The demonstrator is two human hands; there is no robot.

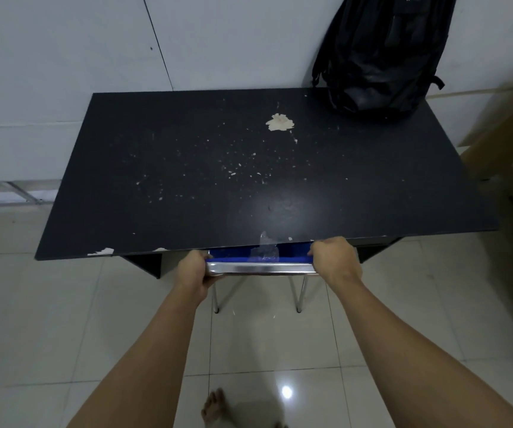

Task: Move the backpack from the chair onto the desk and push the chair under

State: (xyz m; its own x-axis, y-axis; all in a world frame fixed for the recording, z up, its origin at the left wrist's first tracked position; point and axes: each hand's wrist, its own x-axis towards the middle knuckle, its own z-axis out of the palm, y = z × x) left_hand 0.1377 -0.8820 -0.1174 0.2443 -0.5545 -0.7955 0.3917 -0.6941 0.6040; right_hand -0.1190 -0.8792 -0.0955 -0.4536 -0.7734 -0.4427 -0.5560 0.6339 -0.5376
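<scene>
A black backpack [381, 54] stands upright on the far right corner of the black desk [187, 168], leaning on the white wall. The chair [261, 267], blue with a chrome frame, sits almost wholly under the desk's front edge; only its rear rail, a strip of blue and two metal legs show. My left hand [195, 270] grips the left end of that rail. My right hand [333, 257] grips the right end. Both arms are stretched forward.
The desk top is scuffed, with a torn pale patch [279, 122] near the back. A light wooden piece of furniture [508, 143] stands right of the desk. A metal rail [14, 193] runs along the wall at left. My bare foot [218, 409] is on the glossy tiled floor.
</scene>
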